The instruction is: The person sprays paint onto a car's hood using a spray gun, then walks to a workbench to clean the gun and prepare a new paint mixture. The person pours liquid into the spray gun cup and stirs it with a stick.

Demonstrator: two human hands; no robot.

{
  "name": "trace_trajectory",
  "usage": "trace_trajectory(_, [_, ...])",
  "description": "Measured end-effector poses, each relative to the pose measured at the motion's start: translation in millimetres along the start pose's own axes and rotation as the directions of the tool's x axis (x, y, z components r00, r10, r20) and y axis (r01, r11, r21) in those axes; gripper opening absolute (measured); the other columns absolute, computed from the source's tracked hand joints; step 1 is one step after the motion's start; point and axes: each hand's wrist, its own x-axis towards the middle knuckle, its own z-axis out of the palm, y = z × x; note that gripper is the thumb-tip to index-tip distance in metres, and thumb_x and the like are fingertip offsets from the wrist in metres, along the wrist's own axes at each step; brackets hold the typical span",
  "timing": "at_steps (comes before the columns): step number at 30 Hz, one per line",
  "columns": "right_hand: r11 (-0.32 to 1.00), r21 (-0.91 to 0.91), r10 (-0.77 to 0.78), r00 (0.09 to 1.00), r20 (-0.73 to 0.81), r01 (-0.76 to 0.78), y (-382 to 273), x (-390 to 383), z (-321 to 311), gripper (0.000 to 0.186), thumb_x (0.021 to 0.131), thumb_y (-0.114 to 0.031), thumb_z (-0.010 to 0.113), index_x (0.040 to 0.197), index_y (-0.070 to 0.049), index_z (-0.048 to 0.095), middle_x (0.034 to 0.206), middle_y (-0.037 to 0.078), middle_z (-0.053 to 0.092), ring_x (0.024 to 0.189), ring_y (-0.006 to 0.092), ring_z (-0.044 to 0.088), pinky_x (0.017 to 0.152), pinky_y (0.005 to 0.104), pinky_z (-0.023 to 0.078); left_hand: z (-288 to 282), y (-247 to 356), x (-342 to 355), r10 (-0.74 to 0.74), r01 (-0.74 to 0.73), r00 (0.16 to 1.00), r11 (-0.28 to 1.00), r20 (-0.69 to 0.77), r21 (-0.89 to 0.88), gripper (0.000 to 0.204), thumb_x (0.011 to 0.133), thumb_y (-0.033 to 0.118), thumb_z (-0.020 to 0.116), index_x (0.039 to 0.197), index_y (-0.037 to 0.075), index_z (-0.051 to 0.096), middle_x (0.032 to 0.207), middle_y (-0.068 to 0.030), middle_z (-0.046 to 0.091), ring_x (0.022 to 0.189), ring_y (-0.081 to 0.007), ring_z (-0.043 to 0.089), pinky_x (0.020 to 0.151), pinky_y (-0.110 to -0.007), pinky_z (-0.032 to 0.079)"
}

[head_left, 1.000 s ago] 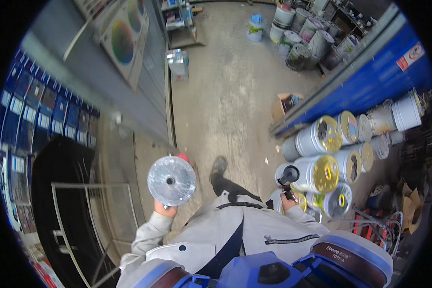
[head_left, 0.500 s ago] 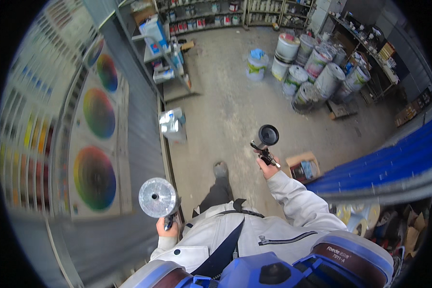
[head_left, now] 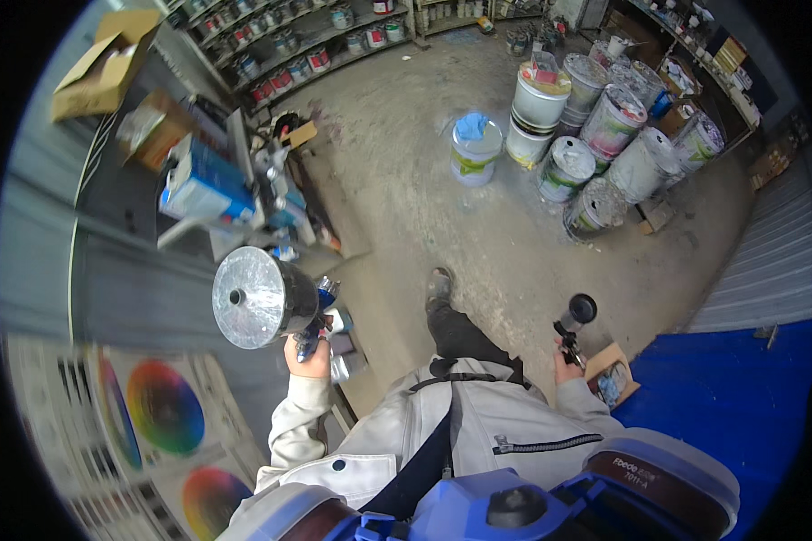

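My left hand (head_left: 309, 355) is closed round the handle of a spray gun with a blue body (head_left: 310, 339). A large round silver cup (head_left: 253, 298) with a dark knob in its lid sits on top of that gun. On the other side, lower and farther from the shelf, my right hand (head_left: 565, 368) grips a second, smaller spray gun (head_left: 568, 339). Its black round cup (head_left: 581, 308) points up and forward. Both guns are held up in the air, apart from everything else. The fingers of my right hand are partly hidden by the gun.
A shelf unit with a blue-and-white box (head_left: 209, 187) stands left. Ahead are a bucket with a blue cloth (head_left: 476, 164), a cluster of paint drums (head_left: 636, 162) and shelves of cans (head_left: 320, 61). An open carton (head_left: 613, 377) lies by my right hand, beside a blue sheet (head_left: 722, 388).
I have turned left and stepped forward, so the shelf unit looms closer. The left gun has risen and moved ahead; the right one has dropped lower and outward. Both stay in hand.
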Motion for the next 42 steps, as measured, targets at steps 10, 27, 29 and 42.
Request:
trace_trajectory(10, [0.982,0.143,-0.111,0.987,-0.114,0.127,-168,394,219,0.037,0.091,-0.009,0.067,0.126,-0.004,0.074,0.110,0.008,0.076,0.092,0.0133,0.068,0.083,0.0309,0.054,58,-34,330,-0.086,0.061,0.989,0.979,0.120,0.197,0.043,0.078,-0.007,0.053,0.119,-0.005,0.066,0.110,-0.0150,0.075,0.104,-0.0212,0.071,0.094,-0.033,0.053])
trace_trajectory(27, [0.873,0.379,-0.256,0.949,-0.183,0.308,-404,871,425,0.023,0.092,-0.005,0.075,0.112,-0.001,0.067,0.104,0.011,0.074,0.090,0.0157,0.071,0.080,0.0335,0.058,336,-5,1081,0.140,-0.138,0.923,0.990,0.359,-0.031,0.041,0.079,-0.007,0.052,0.117,-0.003,0.066,0.108,-0.0110,0.075,0.100,-0.0193,0.070,0.092,-0.030,0.052])
trace_trajectory(29, [0.967,0.254,0.003,0.997,-0.071,0.015,-402,901,410,0.024,0.090,-0.006,0.076,0.111,-0.002,0.066,0.102,0.010,0.073,0.087,0.0153,0.070,0.078,0.0332,0.058,395,13,1170,0.082,-0.049,0.879,0.995,0.471,-0.081,0.039,0.081,-0.009,0.053,0.118,-0.003,0.065,0.108,-0.0105,0.075,0.100,-0.0183,0.069,0.091,-0.030,0.052])
trace_trajectory(42, [0.937,0.169,-0.214,0.885,-0.414,0.306,-530,1381,290,0.038,0.095,-0.012,0.071,0.133,-0.005,0.066,0.099,0.003,0.071,0.086,0.0120,0.063,0.079,0.0304,0.052,793,59,1465,-0.087,0.108,0.817,0.994,0.570,-0.002,0.046,0.073,-0.009,0.058,0.117,0.000,0.067,0.102,-0.0092,0.077,0.070,-0.0154,0.066,0.053,-0.030,0.051])
